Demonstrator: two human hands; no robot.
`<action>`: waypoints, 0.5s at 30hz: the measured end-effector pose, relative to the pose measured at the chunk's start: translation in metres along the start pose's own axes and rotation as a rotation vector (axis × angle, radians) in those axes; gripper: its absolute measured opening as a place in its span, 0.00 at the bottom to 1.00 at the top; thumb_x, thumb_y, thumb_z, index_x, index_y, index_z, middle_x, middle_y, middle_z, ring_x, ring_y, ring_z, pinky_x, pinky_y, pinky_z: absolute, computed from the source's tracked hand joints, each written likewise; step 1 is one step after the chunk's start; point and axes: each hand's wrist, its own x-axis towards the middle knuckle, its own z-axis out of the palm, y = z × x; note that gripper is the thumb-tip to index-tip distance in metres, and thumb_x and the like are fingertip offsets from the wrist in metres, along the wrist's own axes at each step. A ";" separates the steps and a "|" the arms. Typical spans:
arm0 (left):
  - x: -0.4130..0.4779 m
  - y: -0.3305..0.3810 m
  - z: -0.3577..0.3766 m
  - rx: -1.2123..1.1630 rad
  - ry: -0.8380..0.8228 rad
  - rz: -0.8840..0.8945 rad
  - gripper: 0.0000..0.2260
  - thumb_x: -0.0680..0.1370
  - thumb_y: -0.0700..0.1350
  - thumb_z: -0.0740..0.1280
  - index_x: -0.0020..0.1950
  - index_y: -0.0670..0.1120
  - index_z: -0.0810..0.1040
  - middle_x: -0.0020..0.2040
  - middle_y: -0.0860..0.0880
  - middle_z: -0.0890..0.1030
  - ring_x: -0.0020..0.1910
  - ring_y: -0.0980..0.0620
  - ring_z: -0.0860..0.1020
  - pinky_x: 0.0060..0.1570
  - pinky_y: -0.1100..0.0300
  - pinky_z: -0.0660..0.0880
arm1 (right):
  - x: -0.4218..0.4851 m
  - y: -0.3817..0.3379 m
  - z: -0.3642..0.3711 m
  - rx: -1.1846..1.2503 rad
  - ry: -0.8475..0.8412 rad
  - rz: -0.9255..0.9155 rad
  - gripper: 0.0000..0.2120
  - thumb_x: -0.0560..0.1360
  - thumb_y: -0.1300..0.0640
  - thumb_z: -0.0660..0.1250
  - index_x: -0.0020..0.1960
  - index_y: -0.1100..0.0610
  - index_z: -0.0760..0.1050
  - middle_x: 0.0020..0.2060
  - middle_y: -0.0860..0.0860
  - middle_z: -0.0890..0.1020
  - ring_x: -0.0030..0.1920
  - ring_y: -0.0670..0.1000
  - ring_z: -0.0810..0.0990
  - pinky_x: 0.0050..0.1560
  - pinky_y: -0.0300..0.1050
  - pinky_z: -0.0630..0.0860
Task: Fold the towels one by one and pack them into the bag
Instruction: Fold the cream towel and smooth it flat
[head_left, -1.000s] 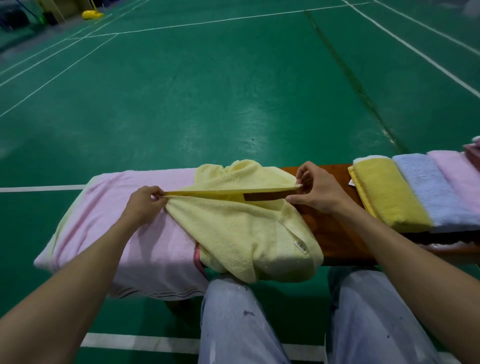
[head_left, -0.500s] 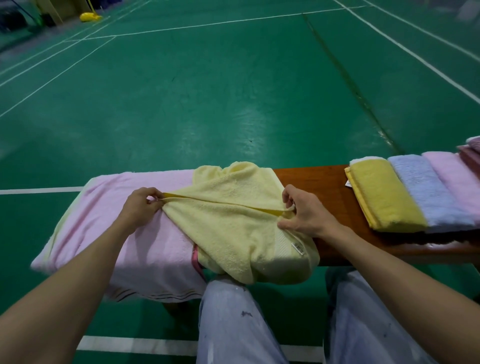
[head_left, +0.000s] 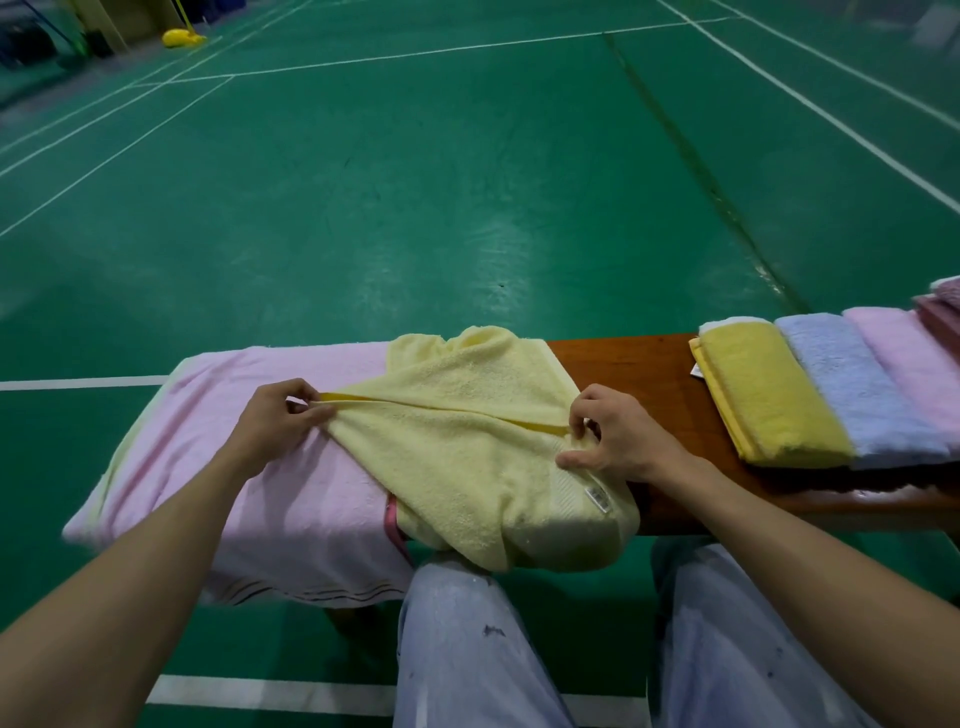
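A pale yellow towel (head_left: 467, 457) lies crumpled on the wooden bench (head_left: 639, 374), its lower part hanging over the front edge onto my knee. My left hand (head_left: 275, 421) pinches one end of the towel's hem at the left. My right hand (head_left: 613, 436) pinches the other end of that hem at the right and presses it down on the towel. The hem runs taut between them. Under the yellow towel a pink towel (head_left: 249, 467) is spread over the bench's left part. No bag is in view.
Folded towels lie side by side on the bench's right end: mustard yellow (head_left: 769, 395), light blue (head_left: 852, 384), pink (head_left: 914, 364) and a darker one (head_left: 940, 317) at the frame edge. Green court floor (head_left: 415, 182) surrounds the bench. My knees are below it.
My right hand has drawn the hem's right end toward me and down onto the towel, closing the gap that showed under the hem. My left hand stays in place.
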 end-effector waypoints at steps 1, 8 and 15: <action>0.000 0.000 0.000 0.006 0.000 -0.003 0.06 0.74 0.44 0.73 0.44 0.42 0.79 0.38 0.43 0.81 0.33 0.51 0.73 0.35 0.59 0.69 | -0.001 0.000 -0.001 0.000 0.003 0.003 0.14 0.68 0.47 0.77 0.40 0.50 0.73 0.51 0.47 0.74 0.50 0.47 0.72 0.49 0.37 0.72; -0.002 0.003 -0.004 -0.026 0.005 0.030 0.04 0.74 0.40 0.72 0.46 0.40 0.80 0.42 0.45 0.81 0.35 0.51 0.77 0.34 0.62 0.73 | 0.003 -0.001 -0.009 0.045 -0.015 0.062 0.13 0.66 0.48 0.79 0.44 0.53 0.79 0.53 0.46 0.74 0.51 0.46 0.74 0.52 0.40 0.75; -0.007 0.004 -0.004 -0.159 0.017 0.020 0.04 0.75 0.36 0.70 0.48 0.36 0.79 0.42 0.41 0.80 0.33 0.50 0.76 0.27 0.69 0.74 | 0.002 -0.002 -0.015 0.025 -0.033 0.055 0.06 0.70 0.53 0.77 0.42 0.51 0.80 0.54 0.47 0.75 0.52 0.46 0.75 0.55 0.42 0.77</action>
